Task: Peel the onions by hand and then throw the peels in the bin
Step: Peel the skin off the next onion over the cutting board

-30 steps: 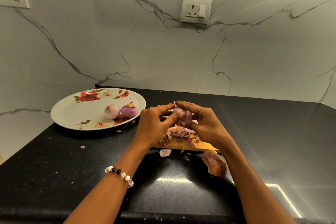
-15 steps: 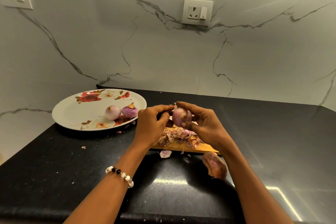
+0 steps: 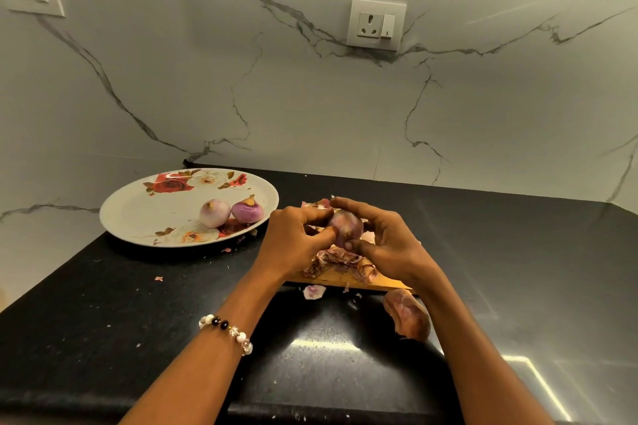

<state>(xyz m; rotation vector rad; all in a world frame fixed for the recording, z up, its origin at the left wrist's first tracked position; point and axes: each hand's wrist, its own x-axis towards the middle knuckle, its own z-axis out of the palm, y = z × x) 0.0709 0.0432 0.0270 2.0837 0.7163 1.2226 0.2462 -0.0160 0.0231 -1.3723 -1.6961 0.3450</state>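
Observation:
A small purple onion [image 3: 345, 225] is held above a wooden cutting board [image 3: 336, 279]. My right hand [image 3: 390, 245] grips it from the right, fingers over its top and thumb under it. My left hand [image 3: 293, 240] pinches at the onion's left side with curled fingers. A heap of dry peels [image 3: 336, 260] lies on the board under my hands. Two peeled onions, one pale [image 3: 214, 212] and one purple [image 3: 247, 210], lie on a floral plate [image 3: 138, 214] to the left. No bin is in view.
A large loose peel [image 3: 407, 317] lies on the black counter [image 3: 103, 321] just in front of the board, by my right forearm. Small peel scraps [image 3: 313, 290] dot the counter. Marble walls with sockets [image 3: 375, 24] close off the back and left.
The onion has been turned in my hands, so more of its round side faces me. My left fingers have shifted onto its left side. Both hands stay over the board.

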